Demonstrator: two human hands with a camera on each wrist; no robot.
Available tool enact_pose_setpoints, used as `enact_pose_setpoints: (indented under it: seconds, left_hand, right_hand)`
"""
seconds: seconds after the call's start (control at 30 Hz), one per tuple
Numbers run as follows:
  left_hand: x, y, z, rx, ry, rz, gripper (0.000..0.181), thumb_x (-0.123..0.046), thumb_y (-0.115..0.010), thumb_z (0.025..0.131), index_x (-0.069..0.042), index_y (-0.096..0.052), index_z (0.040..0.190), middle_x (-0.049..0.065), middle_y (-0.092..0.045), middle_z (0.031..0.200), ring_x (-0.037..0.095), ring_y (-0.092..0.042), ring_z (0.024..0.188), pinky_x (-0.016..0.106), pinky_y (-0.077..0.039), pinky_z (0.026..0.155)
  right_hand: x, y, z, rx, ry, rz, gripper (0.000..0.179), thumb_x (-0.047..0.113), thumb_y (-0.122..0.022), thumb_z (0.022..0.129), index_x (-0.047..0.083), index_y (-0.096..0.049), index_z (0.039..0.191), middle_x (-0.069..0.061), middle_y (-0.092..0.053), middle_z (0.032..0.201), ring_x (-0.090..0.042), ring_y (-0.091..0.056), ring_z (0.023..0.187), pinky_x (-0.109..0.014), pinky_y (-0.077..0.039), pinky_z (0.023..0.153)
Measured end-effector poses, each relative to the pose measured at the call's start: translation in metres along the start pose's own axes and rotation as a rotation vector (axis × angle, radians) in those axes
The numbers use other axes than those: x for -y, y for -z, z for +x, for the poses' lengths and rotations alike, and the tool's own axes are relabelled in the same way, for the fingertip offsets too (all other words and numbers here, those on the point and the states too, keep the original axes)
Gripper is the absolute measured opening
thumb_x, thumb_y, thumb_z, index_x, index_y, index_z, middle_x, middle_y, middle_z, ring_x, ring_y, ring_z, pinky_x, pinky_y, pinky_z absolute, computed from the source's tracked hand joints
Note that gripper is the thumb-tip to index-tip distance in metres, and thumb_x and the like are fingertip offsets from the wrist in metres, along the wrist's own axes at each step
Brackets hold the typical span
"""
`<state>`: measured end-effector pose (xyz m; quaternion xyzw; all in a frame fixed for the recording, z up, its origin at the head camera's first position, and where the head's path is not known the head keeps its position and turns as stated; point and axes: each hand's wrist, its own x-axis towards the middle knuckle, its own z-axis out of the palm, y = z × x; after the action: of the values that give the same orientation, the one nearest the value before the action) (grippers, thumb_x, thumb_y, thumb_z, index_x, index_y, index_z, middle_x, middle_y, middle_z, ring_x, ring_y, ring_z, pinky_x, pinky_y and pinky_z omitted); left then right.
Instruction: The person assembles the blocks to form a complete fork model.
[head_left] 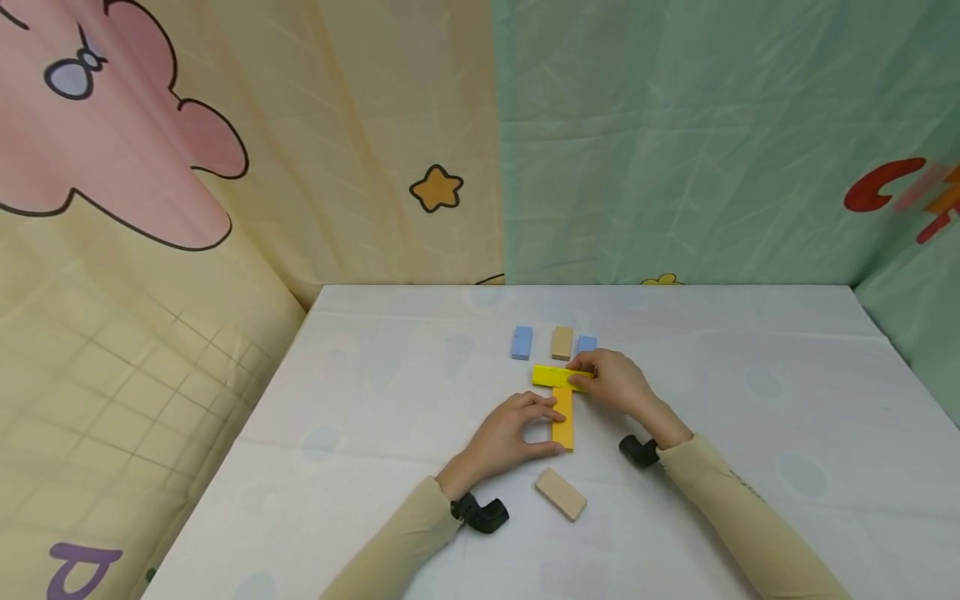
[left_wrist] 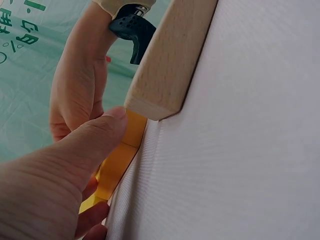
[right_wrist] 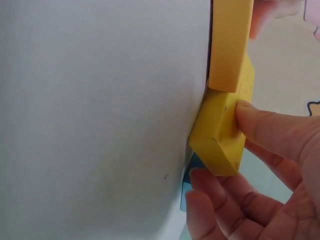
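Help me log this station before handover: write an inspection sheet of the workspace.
Surface: white tablecloth, faintly patterned.
Job's things: yellow block lies across the far end of the orange block, forming a T.
Clutter: left blue block, tan block and right blue block beyond; pale wooden block nearer the person.
Hands: right hand pinches the yellow block; left hand holds the orange block.
Cables: nothing seen.
Surroundings: cartoon-printed fabric backdrop.

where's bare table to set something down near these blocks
The white table is bare between its left edge and the left hand, and right of the right hand and right sleeve. The middle is crowded: the hands grip the yellow block and orange block, with the wooden block nearer and the blue blocks and tan block just beyond.
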<state>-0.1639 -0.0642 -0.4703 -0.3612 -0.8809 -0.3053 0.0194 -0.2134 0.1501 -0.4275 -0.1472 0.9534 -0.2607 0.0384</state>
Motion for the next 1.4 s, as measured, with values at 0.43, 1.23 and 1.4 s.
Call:
enact_pose_setpoints:
  seconds: [0.43, 1.23, 1.4]
  left_hand:
    - [-0.001, 0.0, 0.001, -0.016, -0.023, 0.0, 0.04, -0.044, -0.073, 0.081, -0.021, -0.069, 0.114, -0.004, -0.056, 0.126, 0.009, -0.047, 0.119, 0.025, -0.036, 0.1]
    - [-0.003, 0.002, 0.001, -0.013, -0.006, -0.032, 0.041, -0.042, -0.075, 0.08, -0.02, -0.069, 0.113, -0.002, -0.057, 0.126, 0.011, -0.048, 0.118, 0.026, -0.037, 0.099]
    - [-0.003, 0.001, 0.002, -0.015, -0.005, -0.025, 0.041, -0.041, -0.075, 0.08, -0.02, -0.069, 0.113, -0.002, -0.056, 0.126, 0.011, -0.048, 0.118, 0.026, -0.036, 0.1]
  right_hand:
    - [-0.003, -0.005, -0.005, -0.095, 0.103, -0.064, 0.019, 0.006, -0.069, 0.084, -0.002, -0.072, 0.101, -0.009, -0.058, 0.089, -0.019, -0.051, 0.071, -0.034, -0.047, 0.066]
    - [-0.014, 0.0, -0.005, -0.005, 0.187, 0.008, 0.031, -0.002, -0.072, 0.08, -0.007, -0.066, 0.111, -0.006, -0.059, 0.088, -0.018, -0.047, 0.071, -0.031, -0.041, 0.063]
    - [-0.015, -0.001, -0.005, 0.0, 0.189, 0.009, 0.032, -0.002, -0.072, 0.081, -0.006, -0.066, 0.112, -0.006, -0.059, 0.089, -0.018, -0.047, 0.071, -0.031, -0.04, 0.063]
